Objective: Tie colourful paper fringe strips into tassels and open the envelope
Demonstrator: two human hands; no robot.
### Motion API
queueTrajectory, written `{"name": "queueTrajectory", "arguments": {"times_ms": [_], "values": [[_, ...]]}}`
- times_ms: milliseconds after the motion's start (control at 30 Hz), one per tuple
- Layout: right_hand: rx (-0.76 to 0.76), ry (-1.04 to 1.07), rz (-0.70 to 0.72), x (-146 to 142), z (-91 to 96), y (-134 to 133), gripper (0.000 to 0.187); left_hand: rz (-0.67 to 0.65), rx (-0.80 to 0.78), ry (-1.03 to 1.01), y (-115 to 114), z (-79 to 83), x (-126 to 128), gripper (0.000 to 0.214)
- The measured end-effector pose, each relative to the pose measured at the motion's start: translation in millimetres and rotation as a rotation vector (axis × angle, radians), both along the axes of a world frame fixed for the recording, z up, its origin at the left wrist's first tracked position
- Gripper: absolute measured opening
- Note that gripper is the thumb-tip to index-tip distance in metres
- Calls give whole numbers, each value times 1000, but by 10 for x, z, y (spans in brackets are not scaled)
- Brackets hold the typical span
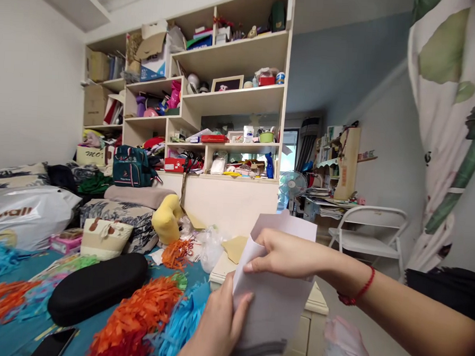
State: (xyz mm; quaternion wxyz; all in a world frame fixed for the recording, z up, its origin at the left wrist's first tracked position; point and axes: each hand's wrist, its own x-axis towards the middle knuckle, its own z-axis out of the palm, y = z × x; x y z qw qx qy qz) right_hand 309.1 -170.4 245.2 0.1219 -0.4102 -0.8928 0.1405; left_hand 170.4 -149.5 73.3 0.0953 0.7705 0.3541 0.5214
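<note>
I hold a pale lilac sheet of paper (pixel 272 307) upright in front of me with both hands. My left hand (pixel 217 325) grips its lower left edge, thumb pressed on the front. My right hand (pixel 285 252), with a red string bracelet at the wrist, pinches the sheet near its upper left edge, where the paper bends over. Below the sheet is a cream cabinet top (pixel 318 302).
Orange fringed paper (pixel 138 313), blue fringed paper (pixel 182 321), a black oblong case (pixel 96 287) and a phone (pixel 53 343) lie on the teal surface at left. Crowded shelves (pixel 233 98) stand behind. A white folding chair (pixel 372 233) and a leaf-print curtain (pixel 450 131) are at right.
</note>
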Motion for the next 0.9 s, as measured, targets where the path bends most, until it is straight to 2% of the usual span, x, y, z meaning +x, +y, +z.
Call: {"name": "queueTrajectory", "arguments": {"times_ms": [67,100,167,200,233,267,300,333,400,433,467,533,600,667,733,833,900], "values": [[87,-20,-1,-54,40,-67,30,-80,-28,-44,0,42,2,34],[188,-28,7,-57,49,-116,30,-110,-50,-79,8,44,-9,35],[511,29,33,7,17,-213,26,-155,-147,-200,40,-3,-54,42],[700,123,25,75,-38,-246,27,-170,-214,-287,59,-52,-85,46],[854,262,-4,160,-124,-261,38,-179,-281,-388,78,-115,-116,49],[931,431,-36,256,-238,-253,56,-188,-341,-490,93,-187,-145,52],[928,606,-97,353,-375,-221,77,-203,-393,-585,104,-260,-169,52],[777,737,-95,443,-526,-167,89,-233,-448,-666,112,-328,-185,52],[196,841,54,566,-829,-9,80,-348,-588,-772,123,-421,-199,50],[5,906,74,591,-961,80,82,-415,-660,-793,128,-437,-202,50],[-112,955,59,589,-1071,164,81,-457,-698,-802,134,-432,-206,51],[-185,1037,-44,527,-1220,297,69,-422,-605,-794,149,-374,-225,50],[-133,1087,-162,434,-1291,358,55,-273,-388,-759,175,-293,-262,43],[-91,1117,-208,364,-1327,339,54,-190,-290,-720,213,-238,-309,41],[-102,1115,-188,339,-1367,258,58,-211,-359,-774,255,-227,-354,42],[-254,1029,-114,372,-1470,108,53,-281,-506,-956,289,-271,-378,39],[-285,1002,-160,422,-1555,62,46,-340,-584,-995,274,-326,-347,40]]}}
